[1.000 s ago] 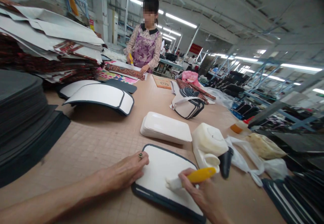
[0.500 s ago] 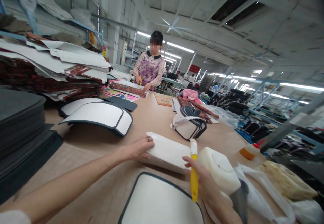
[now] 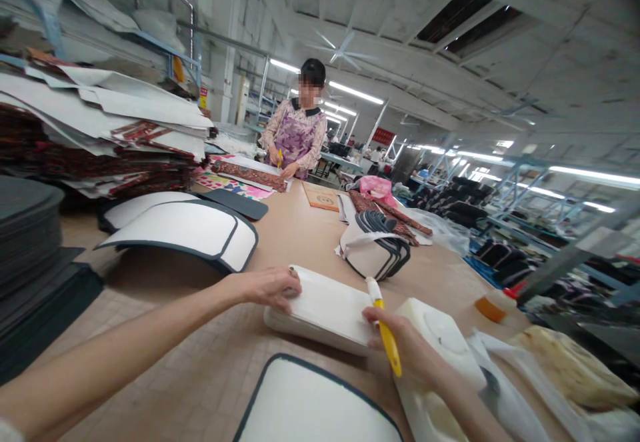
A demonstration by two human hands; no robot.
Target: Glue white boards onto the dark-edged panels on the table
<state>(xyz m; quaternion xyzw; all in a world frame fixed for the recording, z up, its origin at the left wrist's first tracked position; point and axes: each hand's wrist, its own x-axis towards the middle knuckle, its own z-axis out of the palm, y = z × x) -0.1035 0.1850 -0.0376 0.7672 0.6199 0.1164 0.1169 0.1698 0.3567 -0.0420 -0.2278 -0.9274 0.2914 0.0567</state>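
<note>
Item: stack of white panels (image 3: 325, 309), flat on the tan worktable (image 3: 300, 229), directly ahead of me.

My left hand (image 3: 267, 287): palm down on the near-left corner of the stack, fingers close together and lying flat on the top panel; a ring shows on one finger.

My right hand (image 3: 405, 352): at the stack's right edge, fingers curled around a yellow-handled brush (image 3: 384, 335). Its pale tip points up and away from me, over the top panel's right edge. Thumb touching the stack's side.

Near items: white panel with dark trim (image 3: 315, 409), flat on the table just below the stack, nearest me. White plastic jug (image 3: 440, 342) just right of my right hand. Curved white panel with dark border (image 3: 190, 229), well to the left. Bundle of trimmed pieces (image 3: 375, 249), beyond the stack. Dark foam sheets (image 3: 35, 262), piled at far left.

Other: a co-worker (image 3: 297, 135) standing at the table's far end, hands on patterned material.
</note>
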